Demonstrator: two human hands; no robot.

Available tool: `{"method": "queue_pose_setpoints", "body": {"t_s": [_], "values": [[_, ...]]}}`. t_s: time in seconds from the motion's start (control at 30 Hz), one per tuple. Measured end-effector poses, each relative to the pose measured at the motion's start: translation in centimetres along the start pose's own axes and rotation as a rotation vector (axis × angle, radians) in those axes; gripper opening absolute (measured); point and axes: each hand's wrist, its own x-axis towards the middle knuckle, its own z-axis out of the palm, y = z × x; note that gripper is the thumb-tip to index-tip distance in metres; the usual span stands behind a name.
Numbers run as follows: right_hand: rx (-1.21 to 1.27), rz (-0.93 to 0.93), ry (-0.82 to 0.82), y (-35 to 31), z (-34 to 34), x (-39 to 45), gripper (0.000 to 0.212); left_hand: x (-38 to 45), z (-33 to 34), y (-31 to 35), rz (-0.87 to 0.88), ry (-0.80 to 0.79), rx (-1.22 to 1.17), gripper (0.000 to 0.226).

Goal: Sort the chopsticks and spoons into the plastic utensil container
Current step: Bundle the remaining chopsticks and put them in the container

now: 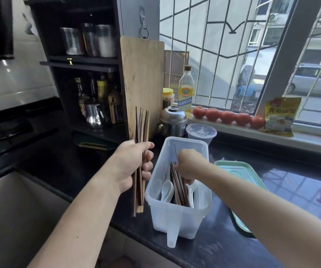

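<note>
Chopsticks: light, stiff, apt to slip when bundled.
Left hand (pixel 131 167) grips wooden chopsticks (pixel 141 132) mid-shaft; right hand (pixel 189 165) pinches one inside the plastic utensil container (pixel 177 215).

1. Your chopsticks (pixel 140 124) are dark brown wood.
2. Your container (pixel 175 215) is translucent white, its spoons (pixel 167 190) white.
3. The tray (pixel 240 171) is pale green.
4. The counter (pixel 223 246) is speckled black.
5. The tomatoes (pixel 228 117) are red.
</note>
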Motion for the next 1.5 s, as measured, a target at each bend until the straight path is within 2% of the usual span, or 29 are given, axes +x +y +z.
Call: {"method": "queue_pose_setpoints", "body": {"t_s": [0.1,0.17,0.23,0.3,0.33,0.47,0.57,0.6,0.63,0.7,0.77,0.83,0.93,1.0,1.07,1.13,1.2,1.23,1.3,1.37,1.5], "values": [[-0.009,0.0,-0.014,-0.2,-1.6,-0.4,0.041,-0.3,-0.1,0.0,-0.015,-0.013,0.022,0.017],[0.018,-0.026,0.089,-0.2,-3.9,-0.9,0.041,-0.3,-0.2,0.0,-0.004,-0.009,0.036,0.016],[0.314,-0.059,0.133,-0.3,-6.2,-2.1,0.037,-0.3,0.1,0.1,0.016,-0.025,0.035,0.014],[0.713,-0.134,0.063,-0.8,-7.5,-3.9,0.033,-0.3,0.8,0.3,0.035,-0.079,0.038,0.011],[0.823,-0.18,0.032,-1.1,-7.7,-4.6,0.031,-0.3,1.3,0.5,0.038,-0.127,0.045,0.011],[0.898,-0.213,0.152,-1.7,-7.0,-5.7,0.026,-0.6,2.7,0.7,0.016,-0.273,0.056,0.02],[1.217,-0.128,0.311,-0.7,-7.9,-5.3,0.026,-0.7,2.1,0.5,0.006,-0.216,0.055,0.018],[1.209,-0.089,0.435,-0.1,-8.4,-5.0,0.027,-0.7,1.8,0.3,0.021,-0.151,0.067,0.015],[1.098,-0.061,0.556,0.6,-8.8,-4.5,0.027,-0.5,1.4,0.2,0.046,-0.07,0.102,0.013],[0.796,-0.055,0.635,1.2,-8.5,-3.2,0.028,-0.1,0.5,-0.2,0.097,0.074,0.19,0.011],[0.52,-0.049,0.577,1.2,-7.3,-1.9,0.027,0.3,-0.1,-0.3,0.112,0.126,0.212,0.012],[0.284,-0.027,0.492,0.9,-5.7,-0.9,0.026,0.5,0.0,-0.3,0.096,0.112,0.188,0.013],[-0.09,-0.066,0.213,0.1,-2.9,-0.6,0.028,0.2,0.4,-0.2,0.044,0.06,0.111,0.018],[-0.189,-0.057,0.06,-0.5,-0.9,-0.9,0.032,-0.1,0.7,-0.2,0.011,0.033,0.064,0.019],[-0.184,-0.022,0.046,-0.4,-0.4,-1.1,0.026,-0.3,0.8,-0.1,-0.01,0.012,0.04,0.021],[-0.183,-0.028,0.224,-0.1,-1.9,-1.1,0.02,-0.3,0.7,0.0,-0.017,-0.003,0.026,0.021],[0.023,-0.056,0.346,0.0,-4.3,-1.8,0.03,-0.3,0.8,0.0,-0.007,-0.026,0.039,0.017],[0.218,-0.083,0.317,-0.1,-5.5,-2.4,0.036,-0.4,0.9,0.1,0.0,-0.047,0.044,0.015],[0.573,-0.141,0.156,-0.7,-6.8,-3.9,0.036,-0.4,1.6,0.1,0.008,-0.115,0.031,0.014],[0.737,-0.183,0.069,-1.3,-6.8,-5.2,0.034,-0.4,2.3,0.1,-0.001,-0.225,0.011,0.017],[0.973,-0.175,0.091,-1.7,-6.1,-6.0,0.028,-0.4,2.6,0.0,-0.026,-0.329,0.014,0.021]]}}
